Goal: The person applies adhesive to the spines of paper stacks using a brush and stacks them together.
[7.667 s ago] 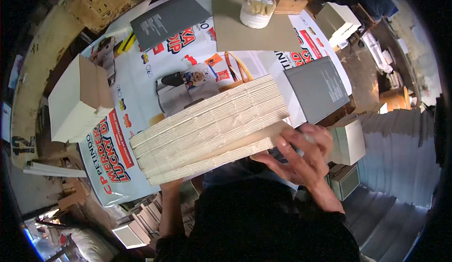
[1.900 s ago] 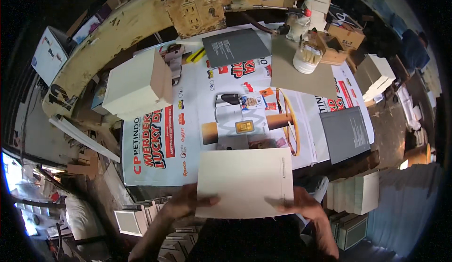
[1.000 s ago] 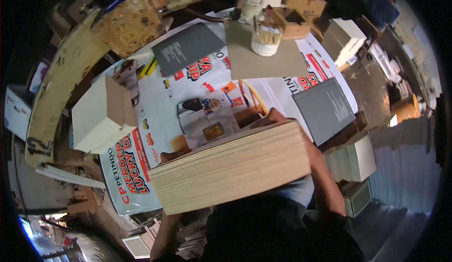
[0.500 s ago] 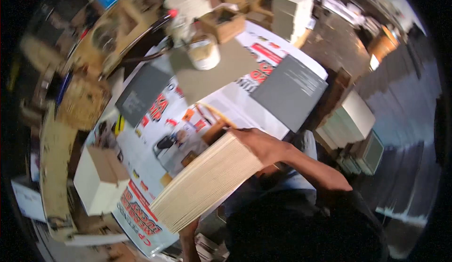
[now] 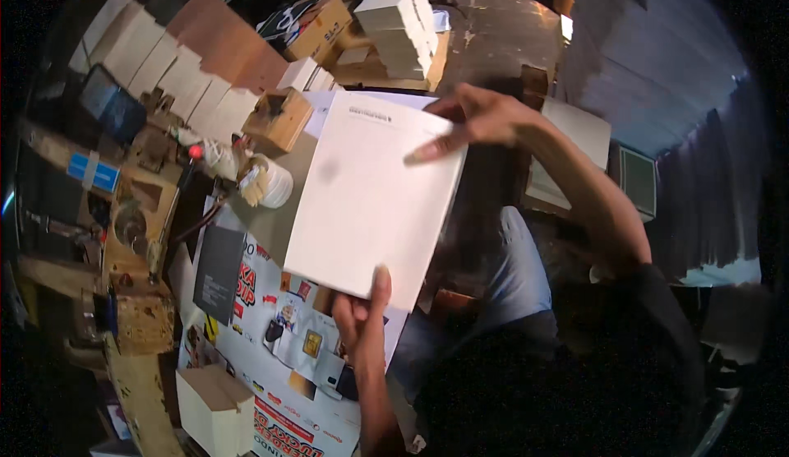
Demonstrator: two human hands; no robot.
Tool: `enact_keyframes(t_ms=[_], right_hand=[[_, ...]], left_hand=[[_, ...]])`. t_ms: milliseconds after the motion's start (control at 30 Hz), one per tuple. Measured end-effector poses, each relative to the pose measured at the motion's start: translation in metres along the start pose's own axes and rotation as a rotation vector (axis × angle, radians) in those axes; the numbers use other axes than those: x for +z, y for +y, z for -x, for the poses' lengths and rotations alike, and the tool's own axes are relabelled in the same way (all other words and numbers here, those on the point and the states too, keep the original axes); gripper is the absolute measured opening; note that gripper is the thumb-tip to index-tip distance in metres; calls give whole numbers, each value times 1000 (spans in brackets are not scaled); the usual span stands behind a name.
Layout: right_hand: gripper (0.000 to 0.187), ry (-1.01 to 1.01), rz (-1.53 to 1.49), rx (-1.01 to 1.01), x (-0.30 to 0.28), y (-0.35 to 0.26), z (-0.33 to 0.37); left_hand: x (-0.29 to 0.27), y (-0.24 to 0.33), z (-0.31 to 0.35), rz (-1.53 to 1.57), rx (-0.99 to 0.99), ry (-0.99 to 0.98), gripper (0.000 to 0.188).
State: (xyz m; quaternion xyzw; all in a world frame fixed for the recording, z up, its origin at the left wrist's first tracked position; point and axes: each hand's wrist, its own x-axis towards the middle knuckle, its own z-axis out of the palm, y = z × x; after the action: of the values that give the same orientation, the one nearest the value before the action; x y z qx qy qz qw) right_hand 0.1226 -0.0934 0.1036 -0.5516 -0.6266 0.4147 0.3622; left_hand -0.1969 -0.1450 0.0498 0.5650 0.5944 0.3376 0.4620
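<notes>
A pale book block (image 5: 374, 202), a thick stack of pages with small print near its top edge, is held tilted above the table. My left hand (image 5: 366, 309) grips its lower edge, thumb on the top face and fingers underneath. At the upper right corner my right hand (image 5: 481, 124) is closed on the same block, thumb laid across the face and the other fingers partly hidden behind. Left of it, a dark grey cover sheet (image 5: 218, 272) lies on the printed poster (image 5: 283, 412) that covers the table.
Beyond the block stand a white tub (image 5: 271, 182) and a small wooden box (image 5: 279, 120). Another cut paper block (image 5: 218, 408) stands at the table's near left. Tall paper stacks (image 5: 399, 30) are at the back, with more stacked blocks (image 5: 567, 153) to the right.
The book block has turned from showing its layered edge to showing its flat face, and moved farther up the view. Both hands still hold it. My view has shifted too.
</notes>
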Motion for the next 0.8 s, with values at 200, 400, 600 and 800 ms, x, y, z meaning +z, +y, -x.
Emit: enact_keyframes(t_ms=[200, 400, 600, 800], right_hand=[[55, 82, -14, 245, -48, 77, -48], [63, 49, -43, 248, -57, 122, -60], [81, 65, -1, 286, -56, 79, -39], [82, -43, -11, 303, -60, 88, -49]], left_hand=[[59, 18, -47, 166, -19, -165, 55], [75, 3, -75, 38, -104, -267, 58], [70, 8, -77, -80, -83, -263, 64], [55, 9, -85, -434, 89, -91, 63]])
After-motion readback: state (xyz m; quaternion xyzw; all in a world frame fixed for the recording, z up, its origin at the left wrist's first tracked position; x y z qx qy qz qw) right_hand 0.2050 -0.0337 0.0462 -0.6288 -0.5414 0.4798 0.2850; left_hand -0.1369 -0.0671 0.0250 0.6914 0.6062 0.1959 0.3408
